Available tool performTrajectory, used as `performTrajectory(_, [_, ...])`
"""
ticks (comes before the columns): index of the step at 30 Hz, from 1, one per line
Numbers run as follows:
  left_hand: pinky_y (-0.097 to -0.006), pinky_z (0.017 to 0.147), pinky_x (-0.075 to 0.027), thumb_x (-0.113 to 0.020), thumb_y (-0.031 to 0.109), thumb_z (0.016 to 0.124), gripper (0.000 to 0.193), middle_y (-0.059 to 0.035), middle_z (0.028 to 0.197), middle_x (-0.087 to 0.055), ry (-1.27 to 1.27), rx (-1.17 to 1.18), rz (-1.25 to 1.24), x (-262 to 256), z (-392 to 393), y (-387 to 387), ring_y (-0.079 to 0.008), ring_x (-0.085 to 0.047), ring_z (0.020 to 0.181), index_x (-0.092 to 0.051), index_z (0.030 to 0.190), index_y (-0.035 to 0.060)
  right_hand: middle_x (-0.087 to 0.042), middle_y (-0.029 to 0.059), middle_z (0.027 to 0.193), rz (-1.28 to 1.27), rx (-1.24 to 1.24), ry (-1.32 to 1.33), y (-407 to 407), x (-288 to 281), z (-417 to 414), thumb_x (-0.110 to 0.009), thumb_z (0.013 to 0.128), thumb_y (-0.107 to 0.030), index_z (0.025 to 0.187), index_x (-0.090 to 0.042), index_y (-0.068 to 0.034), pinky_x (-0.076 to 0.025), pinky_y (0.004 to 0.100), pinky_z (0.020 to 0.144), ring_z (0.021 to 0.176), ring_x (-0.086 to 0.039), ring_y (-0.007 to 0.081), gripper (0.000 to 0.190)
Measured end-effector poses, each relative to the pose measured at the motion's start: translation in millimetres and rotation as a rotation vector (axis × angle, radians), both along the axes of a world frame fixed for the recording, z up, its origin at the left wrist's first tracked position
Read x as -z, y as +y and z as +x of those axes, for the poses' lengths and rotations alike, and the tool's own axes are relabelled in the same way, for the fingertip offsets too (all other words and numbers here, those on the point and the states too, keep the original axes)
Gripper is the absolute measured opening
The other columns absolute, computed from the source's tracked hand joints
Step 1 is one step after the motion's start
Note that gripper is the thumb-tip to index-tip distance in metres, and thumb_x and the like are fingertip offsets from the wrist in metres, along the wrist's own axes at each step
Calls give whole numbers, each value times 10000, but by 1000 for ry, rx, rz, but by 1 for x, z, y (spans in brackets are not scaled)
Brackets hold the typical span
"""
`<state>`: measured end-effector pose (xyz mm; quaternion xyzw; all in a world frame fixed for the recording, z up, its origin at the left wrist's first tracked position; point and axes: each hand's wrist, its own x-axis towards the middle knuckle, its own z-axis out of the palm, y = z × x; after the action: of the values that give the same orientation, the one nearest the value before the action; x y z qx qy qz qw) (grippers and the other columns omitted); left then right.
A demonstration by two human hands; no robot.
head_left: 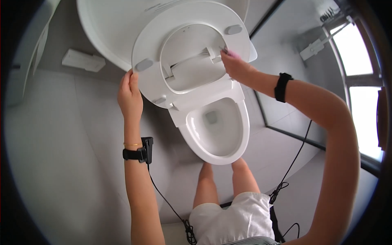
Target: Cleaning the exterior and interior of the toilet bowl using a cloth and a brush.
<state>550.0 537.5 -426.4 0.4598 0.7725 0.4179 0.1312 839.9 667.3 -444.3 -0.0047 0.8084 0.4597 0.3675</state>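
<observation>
My left hand (131, 95) grips the left edge of a raised white toilet seat (147, 85), thumb on the near face beside a grey rubber bumper. My right hand (234, 65) holds a small pink item (233, 54), partly hidden by the fingers, at the right inner rim of the seat's opening. What kind of item it is, I cannot tell. Through the opening the toilet lid (193, 43) and a hinged white flap (199, 69) show. Below, the toilet bowl (214, 131) stands uncovered, with water at its bottom.
A large white rounded basin or tub (104, 30) lies behind the seat. On the left is a white box-like object (82, 60). A black-framed glass panel (288, 92) stands at the right, near a window (352, 52). Black cables (165, 199) run from straps on both arms.
</observation>
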Motion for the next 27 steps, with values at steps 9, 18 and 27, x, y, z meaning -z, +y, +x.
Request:
performTrajectory(9, [-307,750,-463,-460,290,948,317,-89,966,-636,-12,0,47,-3,-4,-1,-239,-605,850,-609,1065,37,-529,16,1183,291,-81,-13,8,-91,-46,-577,775,-247,1109,-621,-102,-159,449,1104,1272,-341,261,366])
performTrajectory(18, [-303,751,-457,-461,278,951,312,-86,954,-635,49,16,48,-1,4,-1,-226,-598,848,-603,1077,30,-591,28,932,-465,-181,1054,8,21,35,-635,655,-62,847,-628,-43,-429,338,931,993,-543,196,193])
performTrajectory(27, [-290,833,-441,-458,325,955,376,-95,1037,-632,-30,-18,50,8,3,7,-208,-587,943,-583,1130,18,-571,59,1146,-534,-138,1974,38,-41,-19,-612,689,-9,1055,-626,-76,-433,390,942,1140,-506,254,372])
